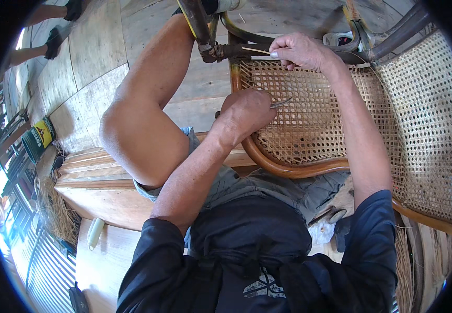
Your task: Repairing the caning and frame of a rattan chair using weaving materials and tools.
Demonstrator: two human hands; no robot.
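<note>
A chair lies tipped in front of me, its woven cane seat (299,125) set in a glossy brown curved frame. My left hand (249,110) rests over the seat's left part, fingers closed round a slim tool with a curved pointed metal tip (281,103); its handle is mostly hidden in my fist. At the seat's far edge, my right hand (301,52) pinches a thin pale cane strip (255,50). That strip points left, toward the bound joint of the frame. Loose cane ends show along the seat's left edge.
The woven cane backrest (429,104) rises at the right. Dark chair legs (197,26) stand at the far side, near my bare left knee (127,125). A green and yellow can (39,138) and a bundle of fibres (56,211) are at the left. Another person's feet (53,43) show far left.
</note>
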